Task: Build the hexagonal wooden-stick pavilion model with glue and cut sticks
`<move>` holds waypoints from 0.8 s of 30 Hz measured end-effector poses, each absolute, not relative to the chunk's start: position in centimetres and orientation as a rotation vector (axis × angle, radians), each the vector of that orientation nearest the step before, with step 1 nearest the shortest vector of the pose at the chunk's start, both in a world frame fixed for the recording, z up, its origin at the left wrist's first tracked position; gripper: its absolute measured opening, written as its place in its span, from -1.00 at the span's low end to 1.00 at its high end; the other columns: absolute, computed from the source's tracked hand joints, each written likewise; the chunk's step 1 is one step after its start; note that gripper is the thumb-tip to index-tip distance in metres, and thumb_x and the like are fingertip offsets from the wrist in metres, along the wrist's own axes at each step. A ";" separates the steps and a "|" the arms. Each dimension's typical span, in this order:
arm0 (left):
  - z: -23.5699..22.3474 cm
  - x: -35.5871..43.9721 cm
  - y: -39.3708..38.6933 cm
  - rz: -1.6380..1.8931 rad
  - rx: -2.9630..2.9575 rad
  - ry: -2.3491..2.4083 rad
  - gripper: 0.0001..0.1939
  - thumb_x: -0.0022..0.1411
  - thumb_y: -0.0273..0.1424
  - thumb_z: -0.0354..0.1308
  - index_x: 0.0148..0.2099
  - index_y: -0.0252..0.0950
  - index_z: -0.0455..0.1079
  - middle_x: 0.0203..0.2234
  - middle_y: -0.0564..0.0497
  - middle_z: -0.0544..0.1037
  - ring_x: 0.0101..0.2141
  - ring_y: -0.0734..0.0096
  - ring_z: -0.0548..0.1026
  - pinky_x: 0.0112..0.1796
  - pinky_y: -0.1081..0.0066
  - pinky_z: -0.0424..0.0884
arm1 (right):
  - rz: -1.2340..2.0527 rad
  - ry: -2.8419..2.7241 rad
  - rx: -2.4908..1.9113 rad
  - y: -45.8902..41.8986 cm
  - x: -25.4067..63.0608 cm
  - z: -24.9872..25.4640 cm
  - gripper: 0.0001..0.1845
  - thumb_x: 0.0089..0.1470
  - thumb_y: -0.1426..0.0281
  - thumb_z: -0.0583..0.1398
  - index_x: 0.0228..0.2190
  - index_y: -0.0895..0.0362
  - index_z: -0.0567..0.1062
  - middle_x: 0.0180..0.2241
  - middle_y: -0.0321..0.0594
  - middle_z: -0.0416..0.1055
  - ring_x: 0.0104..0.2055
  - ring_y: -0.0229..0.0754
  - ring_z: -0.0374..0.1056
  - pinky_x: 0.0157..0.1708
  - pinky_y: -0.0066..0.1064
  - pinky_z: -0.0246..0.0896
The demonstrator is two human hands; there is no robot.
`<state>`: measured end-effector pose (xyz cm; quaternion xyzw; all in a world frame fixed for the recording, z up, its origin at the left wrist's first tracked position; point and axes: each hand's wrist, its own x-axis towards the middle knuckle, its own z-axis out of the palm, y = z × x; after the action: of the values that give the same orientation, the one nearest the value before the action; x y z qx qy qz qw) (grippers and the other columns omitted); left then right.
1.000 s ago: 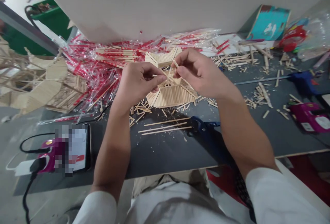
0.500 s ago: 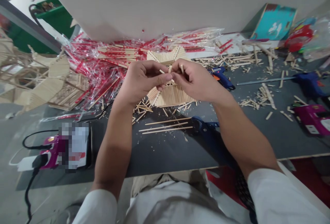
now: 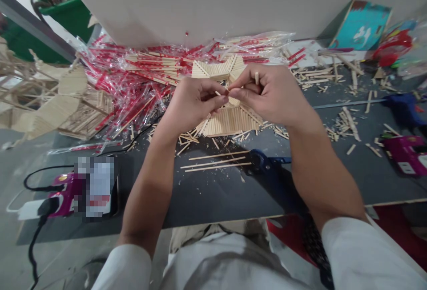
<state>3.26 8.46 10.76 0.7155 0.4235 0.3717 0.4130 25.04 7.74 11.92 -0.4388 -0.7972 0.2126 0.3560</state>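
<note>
My left hand (image 3: 193, 105) is closed in a pinch, a short pale wooden stick (image 3: 218, 94) showing between thumb and forefinger. Its fingertips meet those of my right hand (image 3: 276, 96), which pinches at the same spot; what lies right at the tips is too small to make out. A cut wooden stick (image 3: 256, 78) pokes up from between my right fingers. Below and behind both hands stands a model of glued wooden sticks (image 3: 230, 122) with slatted, sloping panels, partly covered by the hands. Three long thin sticks (image 3: 216, 163) lie nearer me, by a blue-handled tool (image 3: 262, 163).
Red-and-clear wrapped sticks (image 3: 133, 72) are heaped behind. Offcuts (image 3: 348, 123) litter the grey table (image 3: 213, 201). A larger stick model (image 3: 50, 103) stands left, beyond a magenta power strip (image 3: 63, 196) and phone (image 3: 100, 187). Another blue-handled tool (image 3: 403, 110) lies right.
My right hand has shifted right and slightly up, uncovering more of the stick model and hiding the blue glue gun behind it. The fingertips still meet. The view has shifted slightly.
</note>
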 end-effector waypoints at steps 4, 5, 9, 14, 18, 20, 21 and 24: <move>11.4 2.6 8.3 0.949 2.070 1.206 -0.92 0.32 -0.49 0.27 -0.22 -0.29 0.60 -0.52 0.08 0.53 -0.46 0.44 0.48 -0.35 0.37 0.39 | 0.534 -2.127 -1.156 8.2 26.1 12.1 -0.92 0.20 0.39 0.36 -0.34 0.14 0.60 -0.59 -0.42 0.16 -0.53 -0.31 0.07 -0.46 -0.36 -0.03; 11.6 2.5 8.2 0.948 2.153 1.252 -0.91 0.33 -0.49 0.25 -0.22 -0.27 0.59 -0.49 0.07 0.55 -0.42 0.41 0.48 -0.30 0.34 0.39 | 0.511 -2.150 -1.161 8.3 26.4 12.2 -0.93 0.20 0.39 0.36 -0.32 0.14 0.61 -0.59 -0.42 0.19 -0.53 -0.31 0.09 -0.45 -0.35 -0.02; 11.9 2.2 8.1 0.869 2.406 1.324 -0.90 0.36 -0.49 0.24 -0.23 -0.21 0.54 -0.37 0.03 0.56 -0.29 0.31 0.46 -0.15 0.26 0.34 | 0.445 -2.189 -1.184 8.5 26.7 12.2 -0.92 0.22 0.37 0.36 -0.27 0.13 0.64 -0.55 -0.38 0.27 -0.48 -0.27 0.18 -0.37 -0.33 0.06; 11.3 2.1 7.9 0.718 2.435 1.229 -0.90 0.40 -0.50 0.16 -0.20 -0.22 0.46 -0.29 -0.02 0.50 -0.19 0.26 0.49 -0.10 0.32 0.34 | 0.489 -2.274 -1.163 8.6 26.6 12.0 -0.92 0.24 0.39 0.32 -0.26 0.14 0.63 -0.51 -0.33 0.33 -0.39 -0.22 0.28 -0.27 -0.32 0.15; 11.4 2.1 7.5 0.643 2.469 1.230 -0.89 0.45 -0.44 0.10 -0.19 -0.24 0.42 -0.26 -0.03 0.46 -0.11 0.16 0.53 -0.06 0.29 0.38 | 0.524 -2.316 -1.194 8.8 26.5 11.8 -0.93 0.24 0.41 0.29 -0.25 0.13 0.61 -0.51 -0.32 0.36 -0.38 -0.21 0.30 -0.27 -0.33 0.14; 11.7 2.1 7.4 0.528 2.548 1.257 -0.85 0.48 -0.43 0.04 -0.17 -0.25 0.41 -0.24 -0.04 0.46 -0.13 0.17 0.53 -0.07 0.26 0.39 | 0.541 -2.331 -1.223 8.7 26.5 12.0 -0.92 0.22 0.43 0.28 -0.25 0.13 0.61 -0.48 -0.30 0.40 -0.38 -0.20 0.32 -0.28 -0.33 0.14; 11.8 2.1 7.3 0.467 2.584 1.268 -0.84 0.49 -0.43 0.01 -0.15 -0.25 0.41 -0.22 -0.05 0.47 -0.14 0.18 0.52 -0.08 0.26 0.40 | 0.542 -2.329 -1.237 8.6 26.6 12.1 -0.92 0.22 0.43 0.28 -0.25 0.13 0.61 -0.47 -0.28 0.43 -0.38 -0.20 0.32 -0.28 -0.32 0.14; 12.0 2.1 7.4 0.377 2.653 1.289 -0.83 0.48 -0.47 0.00 -0.14 -0.25 0.41 -0.20 -0.07 0.48 -0.18 0.21 0.50 -0.14 0.26 0.39 | 0.491 -2.297 -1.272 8.4 26.7 12.4 -0.91 0.26 0.38 0.26 -0.25 0.10 0.60 -0.42 -0.23 0.48 -0.36 -0.15 0.35 -0.28 -0.29 0.15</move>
<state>2.12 7.38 12.03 0.8890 0.4319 0.1262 0.0842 26.68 8.40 12.42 -0.4632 -0.8361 0.1789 0.2330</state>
